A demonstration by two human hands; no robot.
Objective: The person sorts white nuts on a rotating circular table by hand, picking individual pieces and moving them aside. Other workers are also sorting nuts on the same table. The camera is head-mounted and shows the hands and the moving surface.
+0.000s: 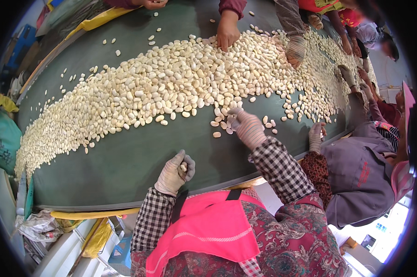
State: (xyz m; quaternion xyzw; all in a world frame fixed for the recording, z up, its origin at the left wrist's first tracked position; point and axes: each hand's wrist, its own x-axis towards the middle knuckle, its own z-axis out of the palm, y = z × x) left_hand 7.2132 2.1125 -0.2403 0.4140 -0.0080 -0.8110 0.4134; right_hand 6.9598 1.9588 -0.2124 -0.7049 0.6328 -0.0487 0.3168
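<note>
A thick band of white beans [173,76] lies along a dark green conveyor belt [125,166]. My left hand [174,172], in a thin striped glove with greyish fingertips, is curled above the near part of the belt, with white beans [183,167] held between the fingers and palm. My right hand [248,127], in a similar glove, reaches to the near edge of the band, beside a small cluster of loose beans [223,123]. Its thumb and fingers are spread and slightly blurred; what lies under the fingertips is partly hidden.
Across the belt, a co-worker's bare hand [228,30] touches the beans, with another's gloved hand [296,51] farther right. A neighbour's gloved hand [315,136] is near my right sleeve. Padded yellow edging [94,215] borders the near side; a green sack [2,140] stands far left.
</note>
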